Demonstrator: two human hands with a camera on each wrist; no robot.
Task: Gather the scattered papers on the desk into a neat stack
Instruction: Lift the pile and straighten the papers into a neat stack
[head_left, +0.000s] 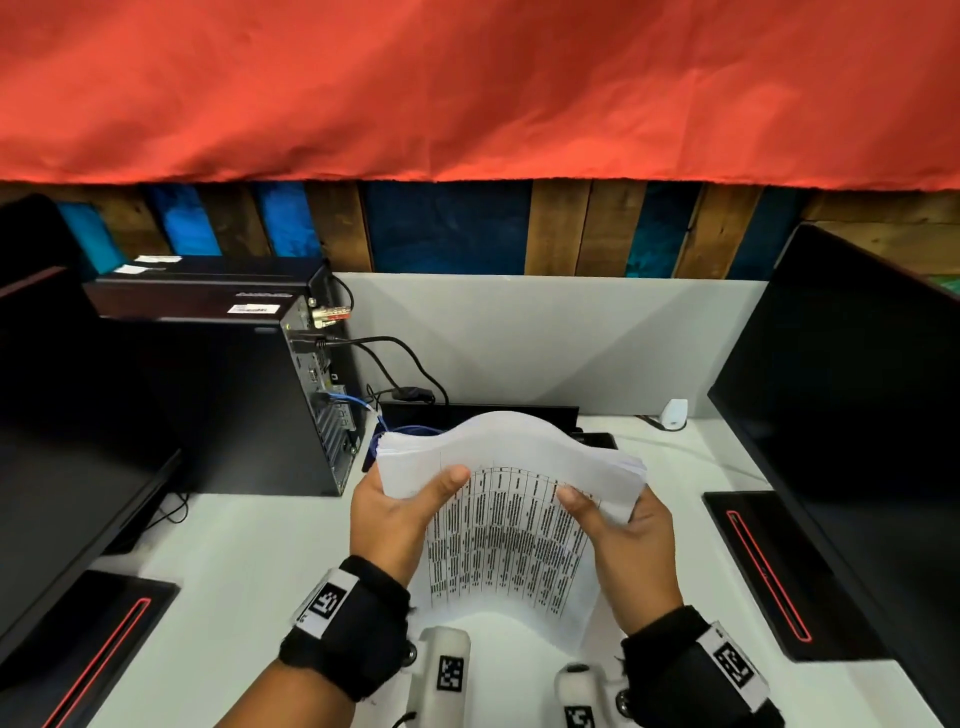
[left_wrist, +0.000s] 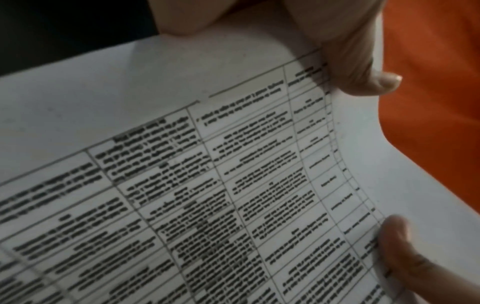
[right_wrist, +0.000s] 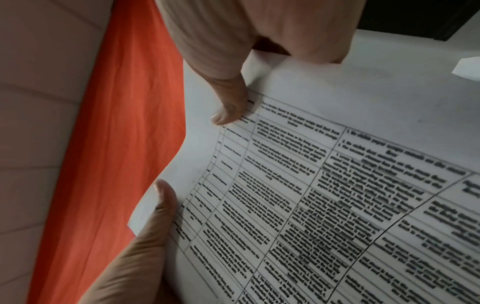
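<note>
A thick stack of white papers (head_left: 511, 525) stands on edge above the white desk (head_left: 249, 561), bowed, its top sheet printed with a table. My left hand (head_left: 397, 514) grips the stack's left side, thumb on the printed face. My right hand (head_left: 626, 530) grips the right side the same way. In the left wrist view the left thumb (left_wrist: 355, 63) presses the printed sheet (left_wrist: 207, 185). In the right wrist view the right thumb (right_wrist: 228, 102) pinches the sheet (right_wrist: 311, 195). Whether the stack's lower edge touches the desk I cannot tell.
A black computer tower (head_left: 244, 400) with cables (head_left: 395, 364) stands at the left. Dark monitors flank the desk at left (head_left: 67, 457) and right (head_left: 857, 415), with their bases (head_left: 769, 571) on the desk. A small white device (head_left: 674, 414) sits at the back right. Red cloth (head_left: 467, 88) hangs overhead.
</note>
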